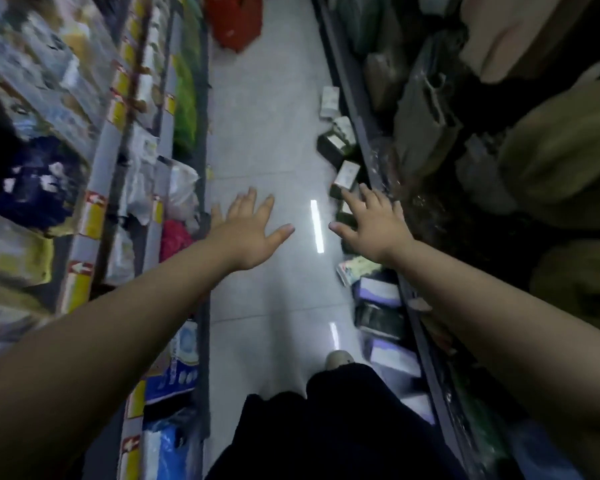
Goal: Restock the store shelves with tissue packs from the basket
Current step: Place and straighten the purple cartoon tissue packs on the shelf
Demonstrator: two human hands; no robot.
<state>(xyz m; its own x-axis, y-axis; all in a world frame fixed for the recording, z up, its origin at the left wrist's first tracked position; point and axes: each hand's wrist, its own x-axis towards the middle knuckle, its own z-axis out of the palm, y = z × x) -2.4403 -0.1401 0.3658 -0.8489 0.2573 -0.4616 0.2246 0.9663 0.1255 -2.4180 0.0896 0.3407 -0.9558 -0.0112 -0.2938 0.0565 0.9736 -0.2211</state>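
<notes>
We see the left hand spread wide above the floor, fingers straight, holding nothing. The right hand is spread just as wide and also empty. Its fingertips lie over the packs lined along the foot of the right shelf; whether they touch, we cannot tell. Far up the aisle a blurred red shape, perhaps the basket, lies well apart from both hands.
</notes>
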